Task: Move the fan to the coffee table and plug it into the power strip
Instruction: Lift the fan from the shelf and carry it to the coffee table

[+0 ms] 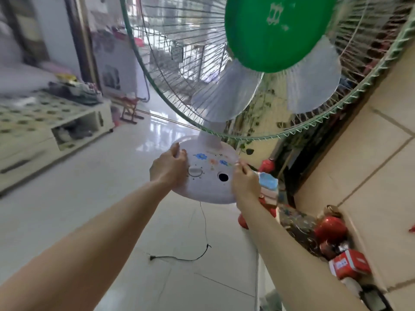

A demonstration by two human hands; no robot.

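So the fan [258, 86] is up off the floor, held out in front of the person over the glossy tiled floor [78, 198]. Its long axis runs from the round white base [208, 176] near the hands, up the short neck to the big wire cage at the top of the view, tipping a bit to the right. The front faces the camera: green center cap [276, 32], translucent blades behind the grille, green rim around the cage. The base has little flower decals, a white knob [195, 172] and a dark round hole [223, 177] next to it.

Left hand [168, 169] is clamped on the left edge of the base, fingers curled over the rim. Right hand [246, 182] is gripping the right edge the same way, thumb on top. Both arms are stretched out.

The thin black cord [203, 223] hangs down from under the base and trails on the tiles, with the plug [152, 258] lying loose on the floor.

Off to the left, well apart from the fan, there's a low coffee table [45, 122] with a patterned top and some blurry clutter on it. On the right, a beige tiled wall [370, 153] with red stuff [330, 230] piled along its foot, too blurry to name.
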